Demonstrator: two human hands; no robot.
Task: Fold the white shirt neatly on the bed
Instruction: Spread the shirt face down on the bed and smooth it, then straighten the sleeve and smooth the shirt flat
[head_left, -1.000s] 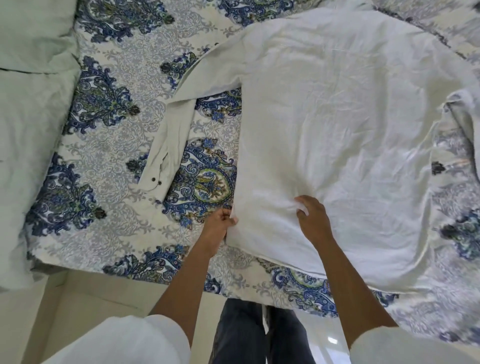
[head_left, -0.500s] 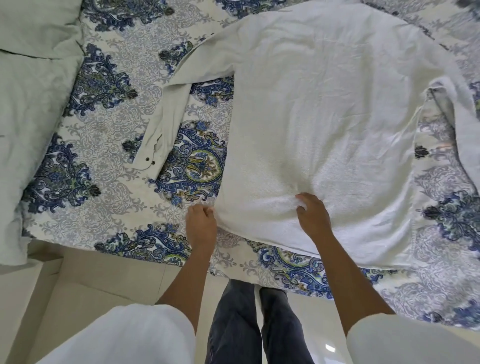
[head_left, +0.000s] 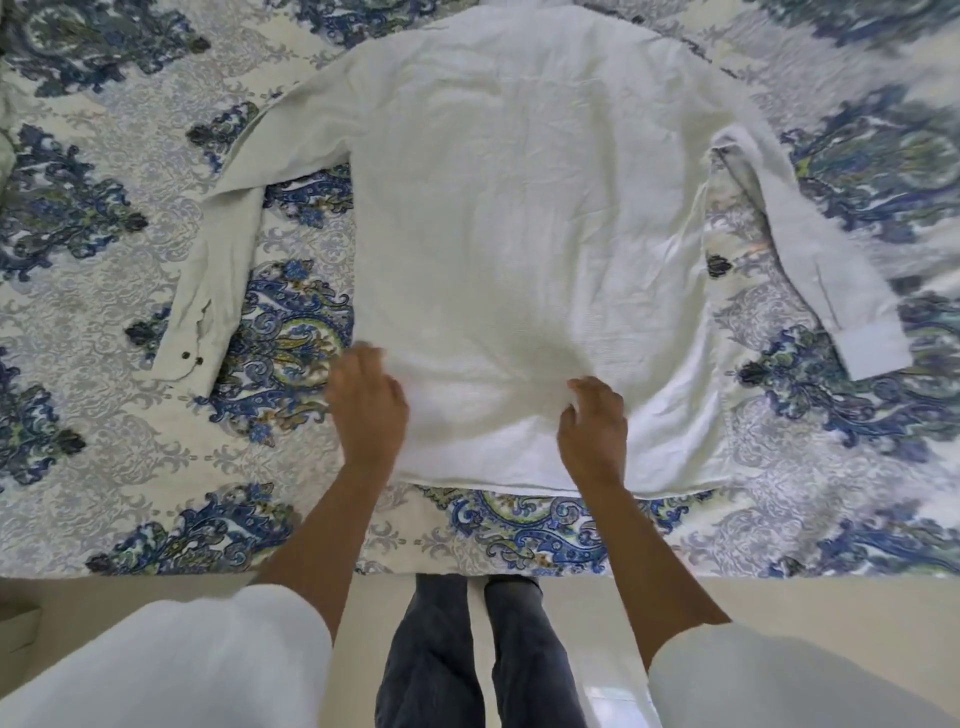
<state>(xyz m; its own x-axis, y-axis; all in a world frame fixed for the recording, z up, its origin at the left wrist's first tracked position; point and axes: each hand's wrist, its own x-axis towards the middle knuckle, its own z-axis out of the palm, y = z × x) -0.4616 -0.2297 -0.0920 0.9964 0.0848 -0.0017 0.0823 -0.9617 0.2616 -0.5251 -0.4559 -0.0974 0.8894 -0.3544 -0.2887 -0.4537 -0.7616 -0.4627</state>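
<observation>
- I'm pressing my left hand (head_left: 369, 405) flat, fingers straight, on the white shirt (head_left: 519, 208) side edge, smoothing it for folding.
- I'm curling my right hand (head_left: 592, 426) fingers onto the cloth; pinching or not, can't tell.
- Shirt is lying spread on the bedspread (head_left: 104, 364), stretching beyond my fingertips.

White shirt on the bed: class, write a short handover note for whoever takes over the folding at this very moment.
Left hand: flat on the lower left edge of the white shirt, fingers blurred.
Right hand: on the cloth near the hem, fingers bent; pinching or not, unclear.
Shirt lies spread on the bed, sleeves out to the sides.
Done: laid out. Left: every fold.
</observation>
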